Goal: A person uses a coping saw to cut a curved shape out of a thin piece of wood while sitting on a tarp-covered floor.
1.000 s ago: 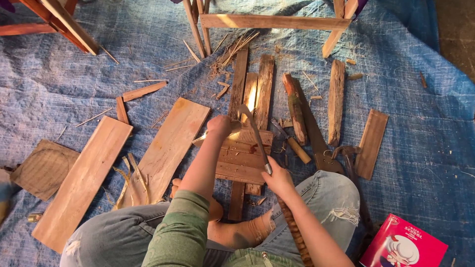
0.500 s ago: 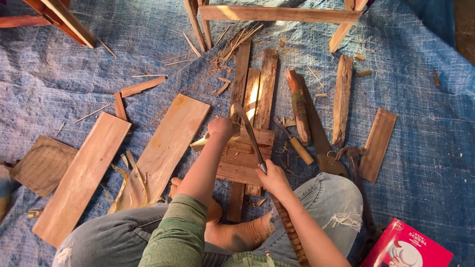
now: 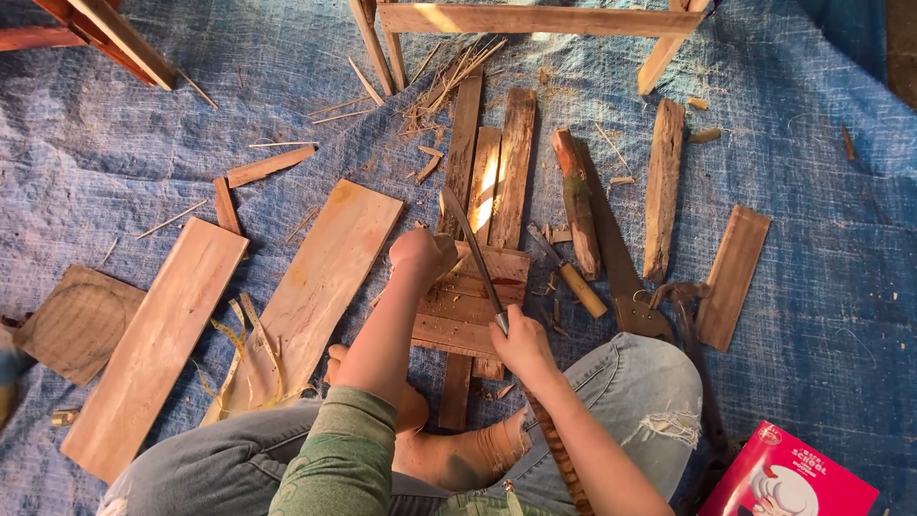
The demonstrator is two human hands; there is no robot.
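Observation:
My right hand (image 3: 522,346) grips the handle of a long knife (image 3: 471,248) whose blade points up and away, over a small stack of short boards (image 3: 468,308). My left hand (image 3: 420,253) is closed around a small wooden piece (image 3: 447,250) held upright on that stack, right beside the blade. The stack rests on long slats (image 3: 497,172) lying on a blue tarp (image 3: 143,124). I sit with my knees spread and a bare foot (image 3: 458,454) under the stack.
Two wide planks (image 3: 158,334) (image 3: 320,277) lie to the left. A chisel (image 3: 568,272), a handsaw (image 3: 621,277), rough wood pieces (image 3: 664,186) and a short plank (image 3: 731,277) lie to the right. A red box (image 3: 788,478) sits bottom right. Wooden frames (image 3: 535,19) stand at the top.
The knife blade has tilted slightly and my right hand has shifted a little along the stack; the left hand stays on the small piece. The view has drifted down a bit.

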